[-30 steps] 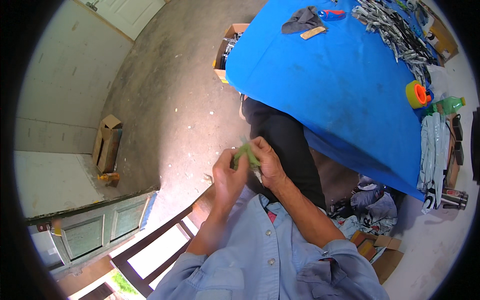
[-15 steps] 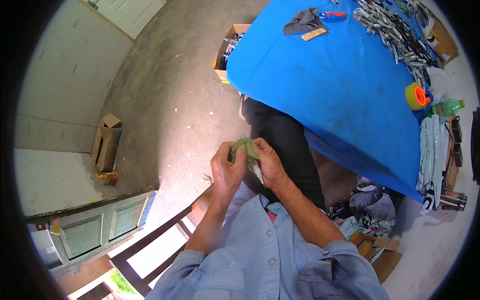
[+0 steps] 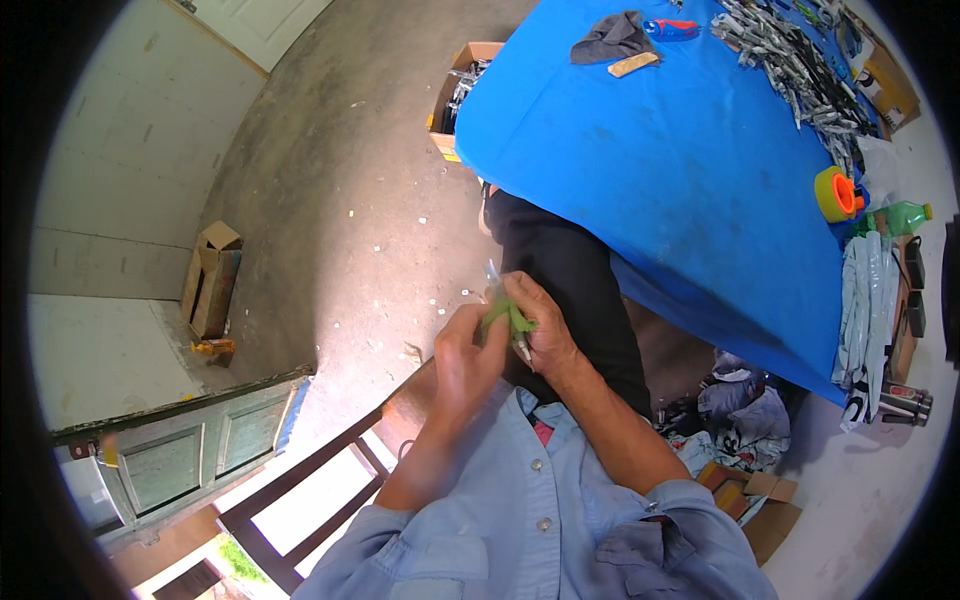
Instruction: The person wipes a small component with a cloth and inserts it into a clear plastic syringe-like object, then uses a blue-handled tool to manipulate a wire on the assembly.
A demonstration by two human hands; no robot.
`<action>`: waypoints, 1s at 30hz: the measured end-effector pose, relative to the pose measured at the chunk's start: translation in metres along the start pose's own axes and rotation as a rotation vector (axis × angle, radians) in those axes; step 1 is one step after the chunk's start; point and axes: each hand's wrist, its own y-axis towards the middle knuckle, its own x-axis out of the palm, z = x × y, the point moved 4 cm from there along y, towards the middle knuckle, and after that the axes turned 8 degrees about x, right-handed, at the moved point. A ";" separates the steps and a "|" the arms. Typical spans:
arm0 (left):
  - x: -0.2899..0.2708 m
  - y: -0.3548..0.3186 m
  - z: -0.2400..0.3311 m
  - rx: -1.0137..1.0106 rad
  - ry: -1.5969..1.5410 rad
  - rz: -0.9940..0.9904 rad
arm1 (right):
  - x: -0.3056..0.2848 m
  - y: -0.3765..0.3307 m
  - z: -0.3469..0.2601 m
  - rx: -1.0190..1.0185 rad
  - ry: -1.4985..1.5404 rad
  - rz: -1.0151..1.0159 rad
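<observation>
Over my lap, a slim silvery-white rod-like piece (image 3: 524, 350) runs up through my hands. Its pale tip sticks out above my fingers and its lower end shows below them. A light green cloth (image 3: 519, 319) is folded about its middle. With curled fingers my right hand (image 3: 545, 325) grips the piece. On the left side, my left hand (image 3: 467, 345) is closed on the cloth, thumb and fingers pinching it. Fingers hide much of the piece, so its exact kind cannot be made out.
A blue-covered table (image 3: 640, 150) stands ahead right, bearing a heap of slim silvery pieces (image 3: 785, 75), a grey cloth (image 3: 610, 38) and a yellow-orange tape roll (image 3: 835, 194). A cardboard box (image 3: 447, 115) with similar pieces sits beside it. A dark wooden rail (image 3: 300, 480) is at lower left.
The cloth has slid down along the piece, baring its pale upper tip. My left hand has moved lower and slightly right, while my right hand stays nearly in place.
</observation>
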 end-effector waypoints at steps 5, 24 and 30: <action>-0.002 0.017 -0.003 -0.112 -0.097 0.032 | -0.001 0.006 0.002 0.006 0.008 0.005; -0.039 0.013 0.012 -0.356 -0.347 0.107 | 0.035 -0.024 -0.042 -0.024 0.166 -0.087; -0.014 0.032 0.038 -0.120 -0.225 0.019 | 0.033 -0.023 -0.047 -0.120 0.059 0.061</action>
